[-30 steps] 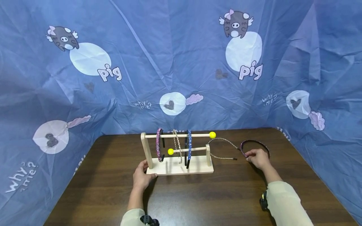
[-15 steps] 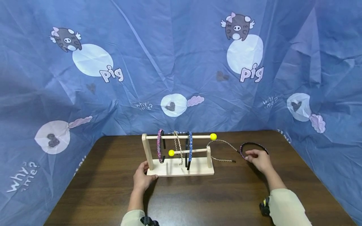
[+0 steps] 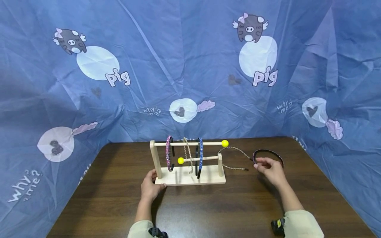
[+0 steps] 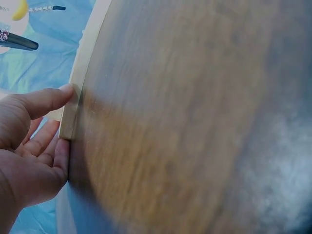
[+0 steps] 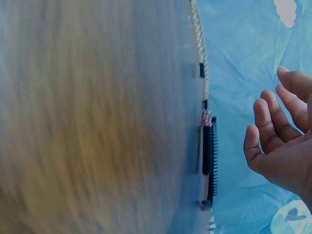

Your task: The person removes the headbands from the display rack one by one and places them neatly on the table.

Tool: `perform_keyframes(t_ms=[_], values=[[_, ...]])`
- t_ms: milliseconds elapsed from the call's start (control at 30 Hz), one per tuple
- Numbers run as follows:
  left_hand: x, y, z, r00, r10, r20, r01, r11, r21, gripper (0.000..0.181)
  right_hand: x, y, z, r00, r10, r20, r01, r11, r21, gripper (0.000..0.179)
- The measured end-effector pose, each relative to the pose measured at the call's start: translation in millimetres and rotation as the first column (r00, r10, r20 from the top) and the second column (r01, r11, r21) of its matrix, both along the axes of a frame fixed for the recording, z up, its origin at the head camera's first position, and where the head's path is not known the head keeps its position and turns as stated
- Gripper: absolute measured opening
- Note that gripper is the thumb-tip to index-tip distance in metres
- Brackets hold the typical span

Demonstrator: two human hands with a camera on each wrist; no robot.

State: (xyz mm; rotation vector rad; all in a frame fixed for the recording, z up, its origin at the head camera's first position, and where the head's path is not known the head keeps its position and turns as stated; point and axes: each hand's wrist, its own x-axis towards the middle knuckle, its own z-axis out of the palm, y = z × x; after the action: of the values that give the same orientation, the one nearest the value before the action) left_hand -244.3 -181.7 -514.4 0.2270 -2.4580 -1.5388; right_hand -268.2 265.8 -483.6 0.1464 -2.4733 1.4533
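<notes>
My left hand (image 3: 150, 188) grips the left end of a pale wooden headband stand (image 3: 184, 181), its thumb on the front edge in the left wrist view. On the stand's rods hang a pink glittery headband (image 3: 168, 153), a beige braided headband (image 3: 190, 155) and a blue glittery headband (image 3: 200, 152). At the right, a dark headband with pinkish glitter (image 3: 269, 151) lies on the table. My right hand (image 3: 273, 172) is over its near side. In the right wrist view that hand (image 5: 287, 131) is apart from the headband (image 5: 207, 151), fingers loosely bent, nothing between them.
Another beige braided headband (image 3: 235, 149) lies between the stand and the dark one. Yellow balls cap the rod ends, such as the upper rod's ball (image 3: 225, 143). A blue printed cloth (image 3: 190, 82) hangs behind the brown wooden table (image 3: 214, 211).
The right hand has shifted slightly at the dark headband, its fingertips moving a little left; the headband stays on the table. The left hand keeps its hold on the stand.
</notes>
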Motion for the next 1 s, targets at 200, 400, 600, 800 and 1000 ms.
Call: perform_keyframes(t_ms=[200,400,600,800,1000], values=[[-0.4,0.6,0.6,1.000,-0.003,0.000,0.003,1.000,0.011,0.068,6.0,-11.5,0.7,0.997,0.037,-0.068,-0.043,0.995,-0.091,0.031],[0.0,0.9,1.1,1.000,0.001,0.007,-0.001,1.000,0.010,0.068,12.1,-24.6,1.1,0.995,0.069,-0.073,-0.081,0.980,-0.182,0.034],[-1.4,1.6,1.7,1.000,-0.003,0.008,0.003,1.000,0.026,0.068,17.8,-39.2,3.0,0.989,0.111,-0.093,-0.130,0.966,-0.223,0.032],[-1.5,0.2,-0.1,1.000,0.014,0.014,-0.015,1.000,0.020,0.069,22.7,-57.9,8.6,0.984,0.154,-0.094,-0.171,0.959,-0.226,0.030],[-1.2,0.3,-1.1,1.000,0.011,0.021,-0.011,1.000,-0.007,0.069,31.0,-76.9,26.4,0.976,0.188,-0.113,-0.210,0.946,-0.247,0.031]])
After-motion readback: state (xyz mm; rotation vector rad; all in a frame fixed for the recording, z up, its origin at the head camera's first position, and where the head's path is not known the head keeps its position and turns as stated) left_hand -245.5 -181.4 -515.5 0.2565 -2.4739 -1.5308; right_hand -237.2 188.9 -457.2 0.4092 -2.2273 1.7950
